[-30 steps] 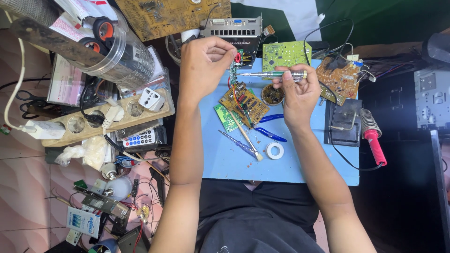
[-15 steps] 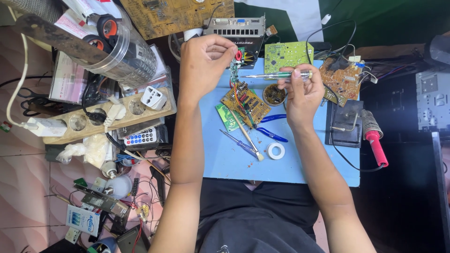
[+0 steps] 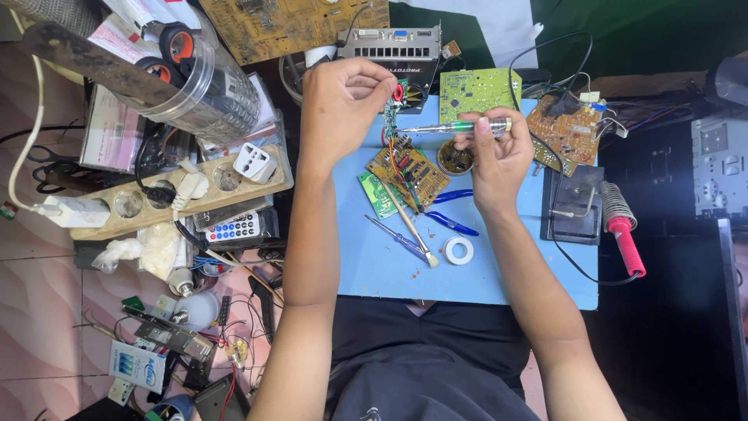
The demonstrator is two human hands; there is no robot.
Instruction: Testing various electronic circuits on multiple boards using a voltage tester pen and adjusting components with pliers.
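**Ana:** Blue mat (image 3: 499,273) carries the clutter, boards spread flat within reach.

**Ben:** Left hand (image 3: 339,105) pinches a small green board (image 3: 391,109) upright above it, edge exposed. Right hand (image 3: 495,152) is closed around a screwdriver (image 3: 444,128), tip at the board.

**Ana:** Since a second ago?

**Ben:** Barely shifted.

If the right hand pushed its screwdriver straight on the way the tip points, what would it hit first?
Probably the small green board pinched in the left hand; the right hand aims the screwdriver at it, though depth is unclear.
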